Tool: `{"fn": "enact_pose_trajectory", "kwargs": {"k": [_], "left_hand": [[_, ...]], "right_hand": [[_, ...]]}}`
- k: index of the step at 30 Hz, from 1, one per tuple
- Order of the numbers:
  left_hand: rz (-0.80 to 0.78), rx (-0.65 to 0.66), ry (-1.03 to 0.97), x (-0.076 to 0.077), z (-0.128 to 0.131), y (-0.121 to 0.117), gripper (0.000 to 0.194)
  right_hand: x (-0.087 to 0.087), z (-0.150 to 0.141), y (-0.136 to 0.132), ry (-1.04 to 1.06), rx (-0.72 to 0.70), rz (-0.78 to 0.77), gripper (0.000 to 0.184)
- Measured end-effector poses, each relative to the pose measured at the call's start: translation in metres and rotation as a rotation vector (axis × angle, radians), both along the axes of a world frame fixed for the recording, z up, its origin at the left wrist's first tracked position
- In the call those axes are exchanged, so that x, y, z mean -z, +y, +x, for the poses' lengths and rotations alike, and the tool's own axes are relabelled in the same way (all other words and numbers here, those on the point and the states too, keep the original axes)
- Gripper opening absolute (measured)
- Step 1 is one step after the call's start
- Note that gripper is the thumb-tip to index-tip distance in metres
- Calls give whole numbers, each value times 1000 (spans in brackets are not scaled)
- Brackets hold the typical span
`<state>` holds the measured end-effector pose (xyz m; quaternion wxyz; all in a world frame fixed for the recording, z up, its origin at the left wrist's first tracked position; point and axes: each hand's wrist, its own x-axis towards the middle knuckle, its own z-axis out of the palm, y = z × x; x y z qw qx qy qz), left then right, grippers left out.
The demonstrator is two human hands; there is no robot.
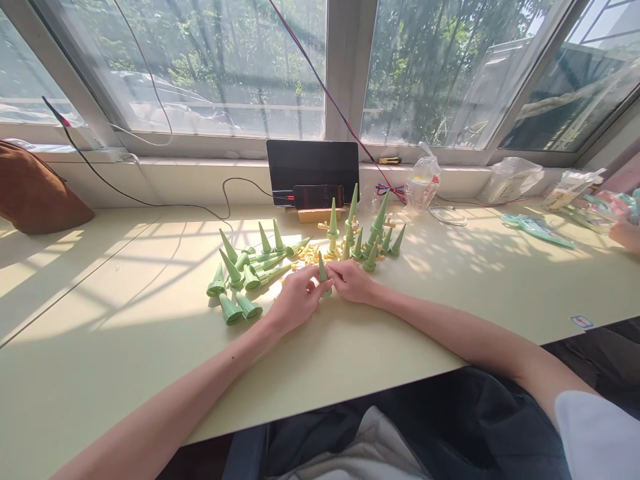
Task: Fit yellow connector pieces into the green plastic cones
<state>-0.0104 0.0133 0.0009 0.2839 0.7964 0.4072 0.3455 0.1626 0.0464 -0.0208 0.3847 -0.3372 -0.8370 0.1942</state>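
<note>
Taking the black tablet (313, 167) as the landmark, a brown bag (43, 190) sits far to its left on the pale yellow-green table (125, 373), whose surface shows a seam, window-frame shadows and patches of sunlight. A black cable (145, 205) runs from the sill (200, 175) across the table toward the phone (319, 197) propped just in front of the tablet. Large windows (200, 67) with greenery outside rise behind it. In front and to the left of the tablet lies a group of green cones (231, 310), some tipped over, others pointing up. Nearer the person than the tablet, the left hand (296, 298) grasps the held cone (323, 277) between thumb and fingers, tip upward; small yellow pieces (311, 255) are scattered beyond. Beside it, the right hand (353, 283) has its fingers curled in, but I cannot tell whether they hold anything. In front and to the right of the tablet stand taller green spires (376, 227). Right of the tablet, a yellow cutter (390, 160) rests on the sill, then come bundled red-and-blue wires (391, 193), a clear plastic bag (423, 183) and a coiled white cable (449, 215). Far right are a teal item (539, 230) and another person's hand (626, 233).
</note>
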Motion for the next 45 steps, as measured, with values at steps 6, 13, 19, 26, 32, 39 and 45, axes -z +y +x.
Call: {"fn": "enact_pose_trajectory", "kwargs": {"k": [6,13,19,26,32,39,45], "left_hand": [[-21,-3,-7,-1,0,-2,23],[22,-25,29,-2,1,-1,21],[62,-29,71,-1,1,-1,20],[104,-40,99,0,1,-1,21],[104,-39,116,-1,1,0,21],[96,-36,95,-1,1,-2,20],[222,0,139,1,0,-1,21]], "right_hand": [[1,0,0,-2,1,-1,28],[2,0,1,5,-8,3,28],[0,1,0,-3,-11,7,28],[1,2,0,-3,-14,7,27],[-1,2,-1,-6,-24,2,25],[2,1,1,-5,-13,-11,25],[2,2,2,-15,0,-34,24]]}}
